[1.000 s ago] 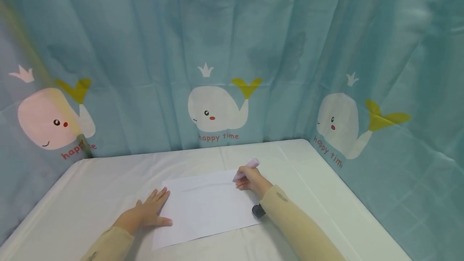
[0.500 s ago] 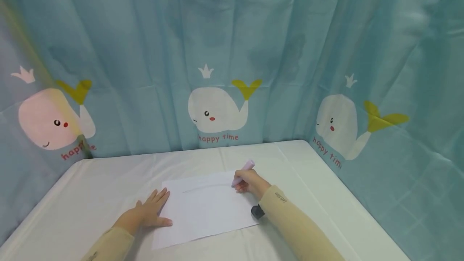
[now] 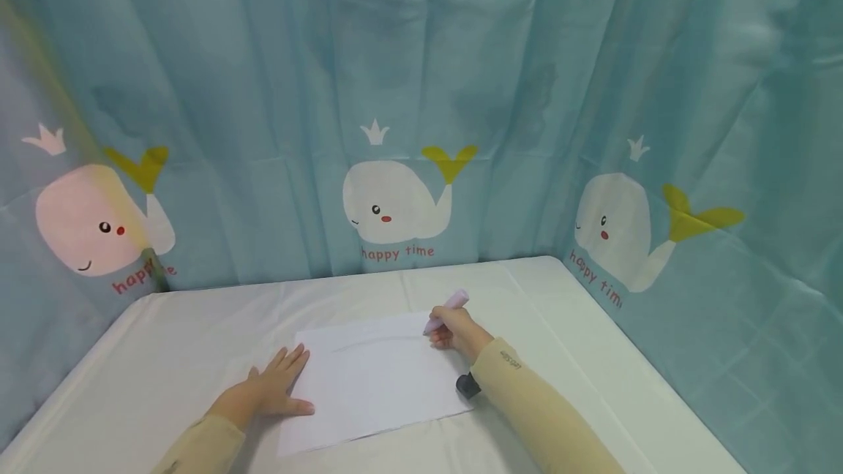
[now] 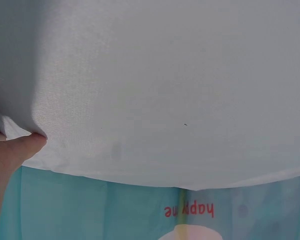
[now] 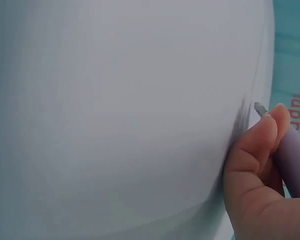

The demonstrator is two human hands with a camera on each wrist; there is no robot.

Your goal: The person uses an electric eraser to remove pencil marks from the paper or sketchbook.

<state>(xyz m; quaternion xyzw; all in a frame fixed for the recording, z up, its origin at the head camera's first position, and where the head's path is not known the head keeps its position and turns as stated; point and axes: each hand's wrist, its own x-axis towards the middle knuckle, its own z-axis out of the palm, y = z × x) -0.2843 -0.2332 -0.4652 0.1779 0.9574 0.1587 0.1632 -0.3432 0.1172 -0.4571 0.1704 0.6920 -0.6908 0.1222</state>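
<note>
A sheet of white paper [image 3: 375, 386] lies on the white-covered table, with a faint line across its upper part. My right hand [image 3: 454, 331] pinches a light purple marker [image 3: 456, 300] at the sheet's upper right, its tip down at the paper near the line's right end. In the right wrist view the thumb and fingers close round the marker [image 5: 294, 162], and its grey tip points at the line. My left hand [image 3: 266, 386] lies with fingers spread at the paper's left edge, thumb over the sheet.
The table [image 3: 560, 386] is covered in white cloth. Beside the right sleeve, a small black object [image 3: 468, 385] shows over the paper's right edge. A blue-green curtain [image 3: 395, 93] with whale prints hangs behind the table and along its sides.
My right hand with the marker has shifted slightly down and left, then slightly back to the right, near the line's right end. The left hand has stayed in place.
</note>
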